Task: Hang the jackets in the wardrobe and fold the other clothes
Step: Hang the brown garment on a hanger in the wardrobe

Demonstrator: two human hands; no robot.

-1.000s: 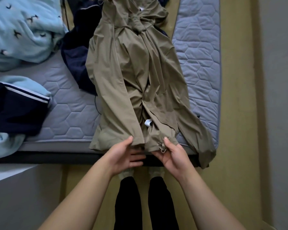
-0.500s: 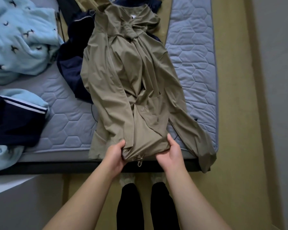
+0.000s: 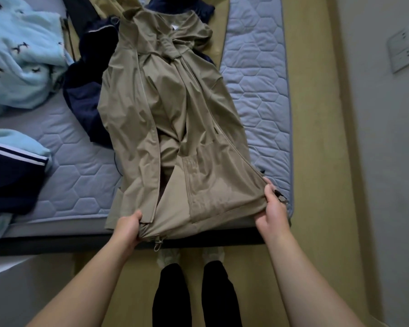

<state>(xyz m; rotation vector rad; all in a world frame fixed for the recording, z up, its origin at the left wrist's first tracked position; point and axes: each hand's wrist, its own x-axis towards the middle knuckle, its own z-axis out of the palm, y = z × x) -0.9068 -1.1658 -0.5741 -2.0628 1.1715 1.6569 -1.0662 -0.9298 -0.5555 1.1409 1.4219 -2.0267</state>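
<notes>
This was a bedroom in a home: a quilted grey-blue mattress (image 3: 257,95) lay on a low dark frame (image 3: 57,244), strewn with a khaki jacket (image 3: 175,114) and a pale blue fleece (image 3: 21,67), above a yellowish floor (image 3: 316,138), with a switch plate (image 3: 403,51) on the plain wall (image 3: 387,173)

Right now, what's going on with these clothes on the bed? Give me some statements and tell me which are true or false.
1. The left hand and right hand both hold the lower hem of the khaki jacket. True.
2. The khaki jacket hangs on a hanger. False: it lies spread on the mattress.
3. A light blue garment lies to the left of the jacket. True.
4. The navy garment lies on top of the jacket. False: the jacket lies partly over it.
</notes>
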